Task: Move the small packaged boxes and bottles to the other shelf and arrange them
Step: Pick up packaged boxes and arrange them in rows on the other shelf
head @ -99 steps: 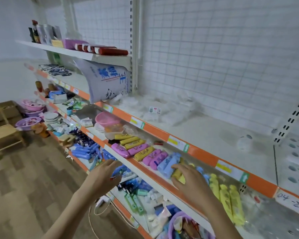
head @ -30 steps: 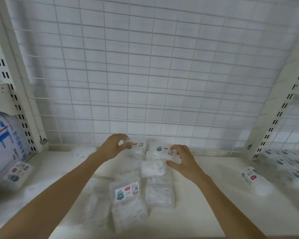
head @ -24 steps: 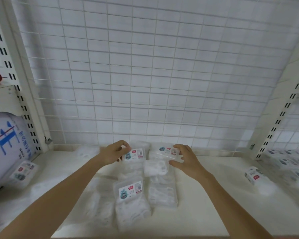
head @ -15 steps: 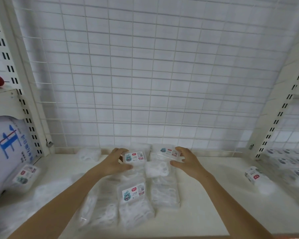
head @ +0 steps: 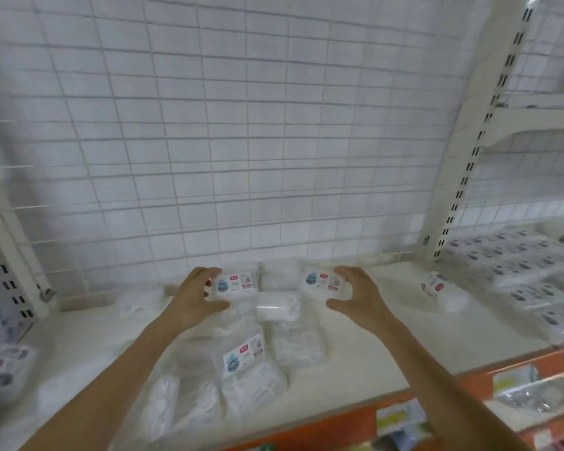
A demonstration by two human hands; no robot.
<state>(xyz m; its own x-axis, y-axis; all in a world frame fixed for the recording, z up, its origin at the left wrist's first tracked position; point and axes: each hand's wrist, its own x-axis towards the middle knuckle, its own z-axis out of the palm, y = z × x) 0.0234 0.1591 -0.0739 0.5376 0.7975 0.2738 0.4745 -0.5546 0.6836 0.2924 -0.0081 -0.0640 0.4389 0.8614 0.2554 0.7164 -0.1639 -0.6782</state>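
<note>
Several small clear plastic boxes with white contents and labels lie scattered on a cream shelf [head: 372, 359]. My left hand [head: 192, 301] grips one labelled box [head: 236, 284] near the back of the shelf. My right hand [head: 355, 297] grips another labelled box [head: 323, 283] beside it. Between them lies an unlabelled clear box [head: 275, 307]. A further labelled box [head: 241, 356] lies closer to me amid several others.
A white wire grid [head: 241, 141] backs the shelf. One loose box [head: 433, 286] lies at the right, another [head: 4, 369] at the far left. The neighbouring shelf [head: 518, 265] at right holds rows of the same boxes. An orange price strip [head: 339, 424] edges the front.
The view has shifted so the shelf front and the right neighbouring shelf show more. Both hands stay on their boxes, which sit slightly further apart and look raised off the pile.
</note>
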